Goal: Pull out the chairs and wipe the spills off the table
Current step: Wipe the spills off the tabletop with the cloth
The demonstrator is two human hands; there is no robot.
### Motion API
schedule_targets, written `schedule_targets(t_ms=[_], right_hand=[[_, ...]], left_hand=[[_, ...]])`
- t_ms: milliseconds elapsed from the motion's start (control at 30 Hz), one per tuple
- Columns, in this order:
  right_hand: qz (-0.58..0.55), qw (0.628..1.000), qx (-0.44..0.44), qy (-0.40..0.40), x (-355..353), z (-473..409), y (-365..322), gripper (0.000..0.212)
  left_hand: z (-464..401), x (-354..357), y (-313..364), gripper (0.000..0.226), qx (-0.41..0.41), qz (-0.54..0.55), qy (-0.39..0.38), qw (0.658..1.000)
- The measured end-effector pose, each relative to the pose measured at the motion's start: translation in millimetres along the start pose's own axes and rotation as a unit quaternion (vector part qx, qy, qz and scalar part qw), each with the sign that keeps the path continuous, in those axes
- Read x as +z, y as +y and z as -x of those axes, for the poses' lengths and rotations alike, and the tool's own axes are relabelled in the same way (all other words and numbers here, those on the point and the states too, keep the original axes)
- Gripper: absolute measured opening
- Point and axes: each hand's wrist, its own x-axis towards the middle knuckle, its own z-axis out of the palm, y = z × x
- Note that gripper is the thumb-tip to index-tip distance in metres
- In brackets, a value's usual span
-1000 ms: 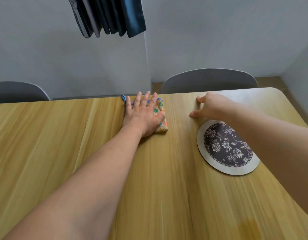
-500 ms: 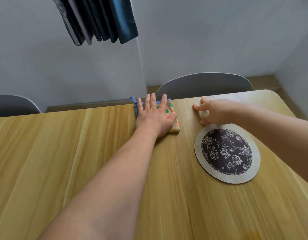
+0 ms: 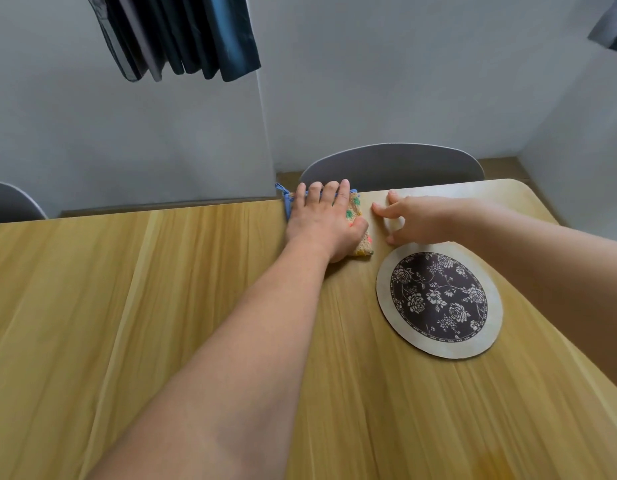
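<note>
On the light wood-grain tabletop [image 3: 161, 306] by grey walls, the left hand [image 3: 322, 225] presses flat, fingers spread, on a floral blue-edged cloth [image 3: 357, 220] at the far edge, right hand [image 3: 418, 220] loosely open beside a round floral placemat [image 3: 438, 299], before a grey chair [image 3: 393, 166].

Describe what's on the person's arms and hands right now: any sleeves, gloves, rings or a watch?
Nothing is worn as far as the view shows. The left hand and right hand are both gloveless, with no rings visible on the fingers that show. Both forearms are uncovered up to the frame edge, with no sleeves, watch or bracelet at either wrist.
</note>
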Motion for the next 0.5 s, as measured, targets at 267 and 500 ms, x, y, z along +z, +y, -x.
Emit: schedule_targets(t_ms=[267,500], right_hand=[[-0.022,1.0,0.002,0.008,2.8,-3.0,2.4,0.072],[-0.017,0.997,0.012,0.078,7.6,5.8,-6.1,0.069]], left_hand=[[9.3,3.8,2.7,0.072,-0.005,0.027,0.003,1.0],[56.8,4.9,13.2,0.071,-0.012,0.02,-0.014,1.0]])
